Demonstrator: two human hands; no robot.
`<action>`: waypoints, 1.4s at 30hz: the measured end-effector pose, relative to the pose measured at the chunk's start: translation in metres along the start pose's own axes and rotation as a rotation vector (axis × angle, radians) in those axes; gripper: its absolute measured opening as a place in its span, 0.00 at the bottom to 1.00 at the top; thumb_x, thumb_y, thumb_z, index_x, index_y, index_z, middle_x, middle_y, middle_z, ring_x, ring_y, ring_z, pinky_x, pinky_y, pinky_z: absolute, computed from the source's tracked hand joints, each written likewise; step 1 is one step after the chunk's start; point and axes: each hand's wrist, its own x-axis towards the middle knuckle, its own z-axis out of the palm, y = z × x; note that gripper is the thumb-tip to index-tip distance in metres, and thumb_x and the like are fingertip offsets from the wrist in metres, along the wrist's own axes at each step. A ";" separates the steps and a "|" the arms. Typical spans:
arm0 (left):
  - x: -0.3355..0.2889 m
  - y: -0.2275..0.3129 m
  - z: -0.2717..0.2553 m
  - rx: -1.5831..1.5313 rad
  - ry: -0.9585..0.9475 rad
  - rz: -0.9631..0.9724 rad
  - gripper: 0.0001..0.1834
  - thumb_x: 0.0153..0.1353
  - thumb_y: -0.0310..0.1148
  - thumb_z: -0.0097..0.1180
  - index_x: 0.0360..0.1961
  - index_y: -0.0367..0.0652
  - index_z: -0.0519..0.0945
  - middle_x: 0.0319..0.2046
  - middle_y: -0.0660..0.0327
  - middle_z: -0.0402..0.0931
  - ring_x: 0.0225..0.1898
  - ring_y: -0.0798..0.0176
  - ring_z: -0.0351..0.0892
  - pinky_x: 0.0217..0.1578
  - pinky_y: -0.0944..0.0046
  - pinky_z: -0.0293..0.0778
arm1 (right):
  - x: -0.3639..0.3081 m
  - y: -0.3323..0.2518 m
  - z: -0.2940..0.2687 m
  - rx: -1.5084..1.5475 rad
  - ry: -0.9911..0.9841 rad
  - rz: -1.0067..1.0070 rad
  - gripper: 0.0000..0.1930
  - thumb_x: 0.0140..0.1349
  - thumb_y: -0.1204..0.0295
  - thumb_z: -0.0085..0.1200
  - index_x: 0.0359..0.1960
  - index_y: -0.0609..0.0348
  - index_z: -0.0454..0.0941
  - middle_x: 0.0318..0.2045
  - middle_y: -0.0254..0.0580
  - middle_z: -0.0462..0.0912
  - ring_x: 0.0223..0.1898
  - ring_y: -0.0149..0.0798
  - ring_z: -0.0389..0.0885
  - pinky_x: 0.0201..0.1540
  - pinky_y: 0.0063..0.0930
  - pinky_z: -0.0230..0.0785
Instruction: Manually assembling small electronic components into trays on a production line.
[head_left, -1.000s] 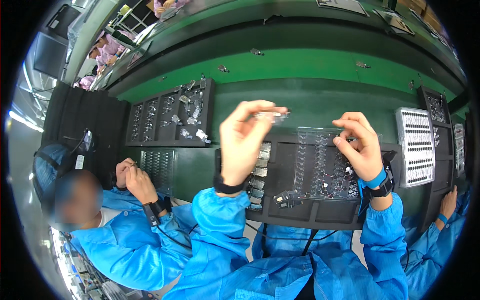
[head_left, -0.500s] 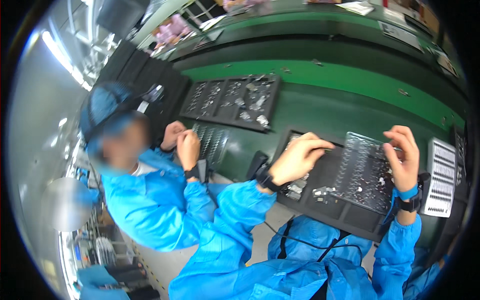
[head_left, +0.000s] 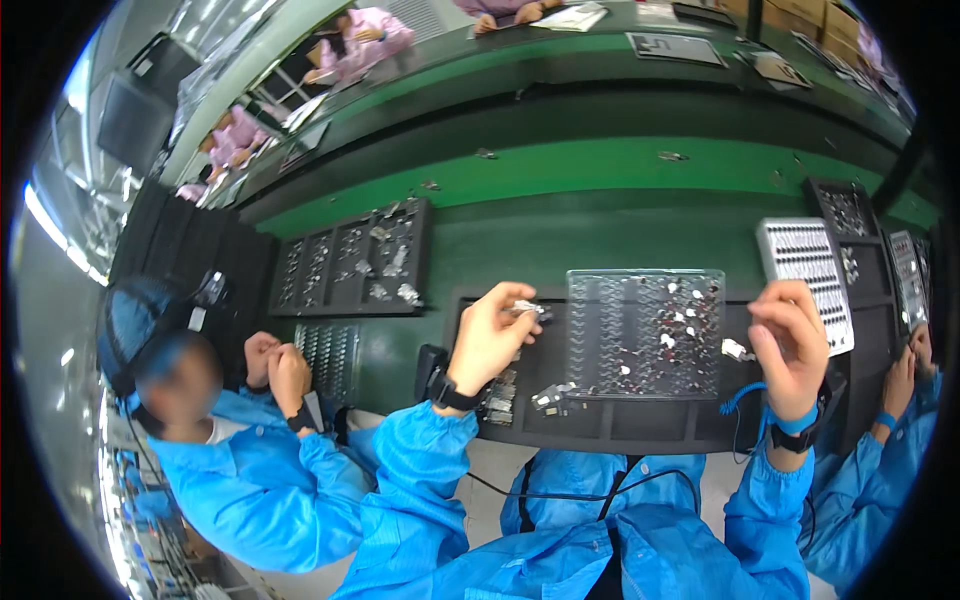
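Your left hand (head_left: 485, 345) was closed in a pinch, thumb against forefinger, on a small metal part (head_left: 533, 309). The metal part was held above the left portion of the black tray (head_left: 632, 422), left of the clear tray (head_left: 640, 325).

Your right hand (head_left: 793, 325) was raised just beyond the right edge of the clear tray, its fingers bent; whether it gripped anything, I could not tell. A loose piece (head_left: 737, 350), silvery white, lay just to the left of that hand.

The clear tray rested over the black tray. Small dark and white bits were scattered mainly over its right half. Below its left edge lay a silver cluster (head_left: 555, 398), and further left stood a row of metal plates (head_left: 500, 402). A blue cord (head_left: 740, 398) hung near your right wrist. The white tray (head_left: 806, 280) was behind your right hand.
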 end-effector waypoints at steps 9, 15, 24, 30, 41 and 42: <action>-0.007 -0.023 0.005 0.424 0.199 0.268 0.10 0.61 0.27 0.67 0.43 0.38 0.88 0.26 0.57 0.82 0.27 0.65 0.78 0.31 0.64 0.73 | -0.079 0.047 -0.093 -0.722 0.075 0.159 0.11 0.55 0.81 0.66 0.41 0.59 0.86 0.47 0.42 0.79 0.47 0.41 0.79 0.44 0.30 0.71; 0.003 -0.016 0.025 0.571 0.175 0.345 0.07 0.58 0.28 0.70 0.38 0.41 0.88 0.32 0.60 0.71 0.32 0.61 0.73 0.36 0.61 0.70 | -0.084 0.061 -0.095 -0.950 -0.060 0.112 0.14 0.48 0.73 0.73 0.38 0.53 0.87 0.50 0.39 0.80 0.58 0.50 0.76 0.59 0.42 0.67; -0.008 0.009 0.033 0.619 0.283 0.504 0.08 0.56 0.23 0.69 0.38 0.39 0.85 0.35 0.57 0.72 0.36 0.55 0.75 0.39 0.59 0.73 | -0.080 0.065 -0.073 -0.939 0.054 0.114 0.09 0.49 0.76 0.71 0.29 0.54 0.82 0.42 0.33 0.81 0.49 0.44 0.79 0.53 0.39 0.66; -0.031 0.062 0.088 0.410 -0.012 0.640 0.05 0.56 0.22 0.67 0.35 0.40 0.85 0.34 0.56 0.78 0.39 0.55 0.80 0.40 0.59 0.75 | -0.076 0.063 -0.070 -0.945 0.034 0.204 0.10 0.50 0.77 0.69 0.31 0.55 0.80 0.44 0.35 0.81 0.48 0.45 0.79 0.53 0.38 0.67; 0.025 0.059 0.311 -0.510 -0.571 -0.018 0.26 0.69 0.34 0.62 0.58 0.23 0.71 0.47 0.46 0.83 0.44 0.62 0.85 0.42 0.65 0.81 | -0.068 0.048 -0.085 -0.949 0.140 0.168 0.09 0.52 0.79 0.67 0.34 0.59 0.79 0.46 0.41 0.80 0.49 0.48 0.79 0.53 0.37 0.69; 0.030 0.067 0.321 -0.539 -0.564 -0.065 0.28 0.69 0.34 0.62 0.61 0.23 0.68 0.48 0.45 0.83 0.45 0.60 0.86 0.43 0.65 0.82 | -0.070 0.047 -0.086 -0.966 0.143 0.173 0.10 0.52 0.79 0.67 0.34 0.58 0.79 0.46 0.41 0.80 0.49 0.48 0.79 0.52 0.38 0.69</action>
